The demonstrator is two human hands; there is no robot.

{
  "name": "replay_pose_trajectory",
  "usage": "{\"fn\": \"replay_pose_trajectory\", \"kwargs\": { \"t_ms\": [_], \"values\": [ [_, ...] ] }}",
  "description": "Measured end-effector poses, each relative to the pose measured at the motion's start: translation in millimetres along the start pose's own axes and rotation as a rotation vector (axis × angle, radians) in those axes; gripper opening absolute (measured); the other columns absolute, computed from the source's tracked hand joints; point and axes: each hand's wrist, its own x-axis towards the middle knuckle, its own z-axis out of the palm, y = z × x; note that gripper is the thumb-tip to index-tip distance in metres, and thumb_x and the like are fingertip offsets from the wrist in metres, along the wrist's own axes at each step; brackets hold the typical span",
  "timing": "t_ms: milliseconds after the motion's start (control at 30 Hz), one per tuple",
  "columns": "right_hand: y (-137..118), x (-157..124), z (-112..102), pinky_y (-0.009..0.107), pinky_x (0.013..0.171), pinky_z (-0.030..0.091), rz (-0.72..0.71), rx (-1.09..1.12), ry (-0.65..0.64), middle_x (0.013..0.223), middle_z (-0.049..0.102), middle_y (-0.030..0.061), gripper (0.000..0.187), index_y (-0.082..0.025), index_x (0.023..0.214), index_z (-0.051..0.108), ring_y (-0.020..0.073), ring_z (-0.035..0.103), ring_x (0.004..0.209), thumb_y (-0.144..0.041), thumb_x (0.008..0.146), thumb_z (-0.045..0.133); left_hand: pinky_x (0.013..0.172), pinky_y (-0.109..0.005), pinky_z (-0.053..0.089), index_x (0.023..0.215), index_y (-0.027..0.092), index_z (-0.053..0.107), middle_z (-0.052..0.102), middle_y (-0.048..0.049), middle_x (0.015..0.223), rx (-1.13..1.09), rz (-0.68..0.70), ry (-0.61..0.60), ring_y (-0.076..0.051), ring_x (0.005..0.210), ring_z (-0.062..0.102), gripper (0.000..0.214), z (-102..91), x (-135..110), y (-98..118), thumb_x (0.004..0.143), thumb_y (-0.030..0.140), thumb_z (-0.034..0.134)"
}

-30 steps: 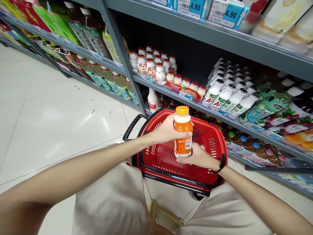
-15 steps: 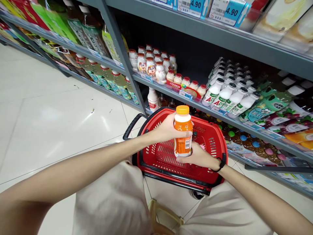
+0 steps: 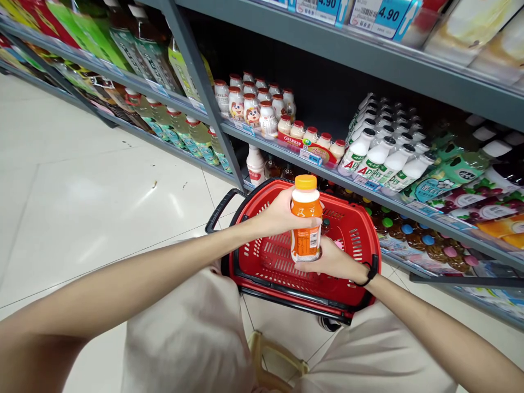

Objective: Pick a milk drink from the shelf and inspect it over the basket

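Observation:
An orange-labelled drink bottle (image 3: 306, 210) with an orange cap is held upright between both hands. My left hand (image 3: 282, 213) is closed round its upper part, thumb across the front. Lower down, my right hand (image 3: 329, 257) grips the bottle near its base, a black band on the wrist. Beneath the bottle stands a red shopping basket (image 3: 262, 204) with slotted walls and a black rim. Inside it, partly hidden by my hands, are a dark-capped bottle and something pink.
Ahead, grey shelves (image 3: 327, 60) carry small red-capped bottles (image 3: 268, 120), white bottles with dark caps (image 3: 360, 152) and a red-wrapped multipack (image 3: 311, 142). The basket's black handle (image 3: 219, 210) sticks out left. A beige stool (image 3: 278, 355) shows between my knees, above pale floor tiles (image 3: 102, 191).
Hardly anything differs. Both hands keep the same hold on the bottle, and the view has shifted very slightly.

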Motion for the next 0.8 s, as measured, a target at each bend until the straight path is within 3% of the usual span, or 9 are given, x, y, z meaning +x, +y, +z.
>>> {"fn": "replay_pose_trajectory", "kwargs": {
  "t_ms": [800],
  "values": [
    [-7.3,-0.1,2.3,0.034,0.083,0.056,0.023,0.011,-0.003,0.097,0.075,0.0036,0.035,-0.017,0.098,0.069,0.0186,0.066,0.086,-0.039,0.079,0.088,0.080,-0.035,0.062,0.100,0.011,0.067,0.075,-0.0079,0.101,0.002,0.007,-0.020,-0.018,0.086,0.072,0.044,0.0,0.3,-0.1,0.067,0.024,0.093]
  ]
}}
